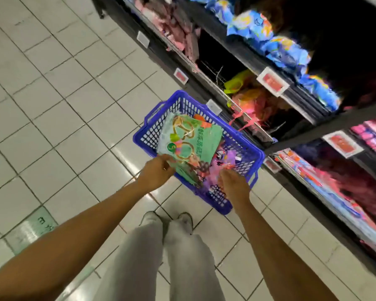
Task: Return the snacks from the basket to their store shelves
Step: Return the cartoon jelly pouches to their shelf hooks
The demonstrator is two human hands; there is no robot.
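On pale floor tiles at frame centre sits a blue plastic mesh basket (199,148). The left hand (155,171) pinches the near corner of the green printed snack bag (188,146), whose long axis runs toward the dark shelves (276,68) at upper right; the right hand (232,182) hovers over the basket with fingers loosely curled, holding nothing.

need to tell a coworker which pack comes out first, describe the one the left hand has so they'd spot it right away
Find the blue plastic basket on the tiled floor beside the shelves. The large pale green snack bag lies on top of its contents, its near edge gripped by the left hand. It is the biggest pack there and the only green one, lying over purple and red packets.
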